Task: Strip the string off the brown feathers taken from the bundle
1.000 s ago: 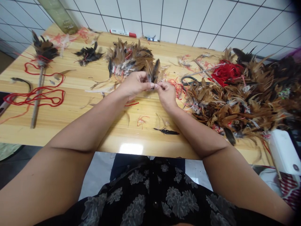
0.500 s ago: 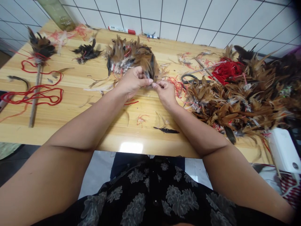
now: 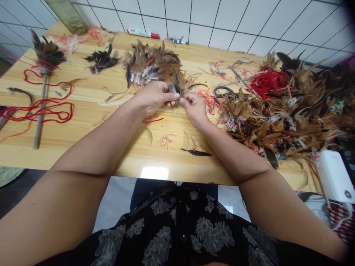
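My left hand (image 3: 154, 96) and my right hand (image 3: 194, 107) meet over the middle of the wooden table (image 3: 91, 129). Both pinch the quill ends of a small bunch of brown and black feathers (image 3: 176, 83), which stands up between the fingertips. Just behind the hands lies a loose pile of brown feathers (image 3: 151, 64). A large heap of brown feathers (image 3: 280, 114) covers the table to the right of my right hand.
A stick with a feather tuft (image 3: 44, 74) and red cord (image 3: 47, 109) lies at the left. Black feathers (image 3: 101, 59), a red-capped marker (image 3: 143, 34), scissors (image 3: 224, 90), a red thread bundle (image 3: 266, 81), a single black feather (image 3: 196, 152) and a white box (image 3: 332, 177) are also present.
The hands shifted slightly up and left with the feather bunch still pinched between them. The bunch has tilted a little; nothing else moved.
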Demonstrator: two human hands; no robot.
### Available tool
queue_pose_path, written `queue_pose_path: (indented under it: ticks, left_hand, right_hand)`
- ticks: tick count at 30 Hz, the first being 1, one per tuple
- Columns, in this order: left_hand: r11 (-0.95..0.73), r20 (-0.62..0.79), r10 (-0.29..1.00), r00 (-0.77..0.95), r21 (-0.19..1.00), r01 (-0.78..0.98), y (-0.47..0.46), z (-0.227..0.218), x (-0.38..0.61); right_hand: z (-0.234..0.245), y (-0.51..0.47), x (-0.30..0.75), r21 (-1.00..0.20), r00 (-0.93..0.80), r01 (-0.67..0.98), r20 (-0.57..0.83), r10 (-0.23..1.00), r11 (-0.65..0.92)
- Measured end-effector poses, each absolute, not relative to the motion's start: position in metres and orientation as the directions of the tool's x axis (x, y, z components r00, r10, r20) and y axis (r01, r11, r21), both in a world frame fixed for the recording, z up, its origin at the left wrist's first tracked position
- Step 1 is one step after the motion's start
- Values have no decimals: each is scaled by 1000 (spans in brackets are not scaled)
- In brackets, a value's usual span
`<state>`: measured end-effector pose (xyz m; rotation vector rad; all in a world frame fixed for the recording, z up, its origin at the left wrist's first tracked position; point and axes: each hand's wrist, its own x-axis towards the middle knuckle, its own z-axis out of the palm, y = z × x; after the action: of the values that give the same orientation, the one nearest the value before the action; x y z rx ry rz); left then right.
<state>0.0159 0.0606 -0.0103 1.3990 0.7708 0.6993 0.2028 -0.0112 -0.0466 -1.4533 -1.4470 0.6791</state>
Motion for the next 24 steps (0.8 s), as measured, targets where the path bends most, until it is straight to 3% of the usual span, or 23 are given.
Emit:
queue_pose_path:
  ticks: [16,20,24]
  left_hand:
    - [-133,22,876,481,971,199,48,-19,32]
    - [-117,36,876,480,983,139,55,-24,29]
    - [-37,16,879,477,999,34,64,-22,24]
  right_hand:
    - [-45,-19,196,-757,197,649,268,943,80]
    - [-50,-15,200,-812,151,566,268,951,139]
    - [-49,-12,205,-936,137,322,195,971,142]
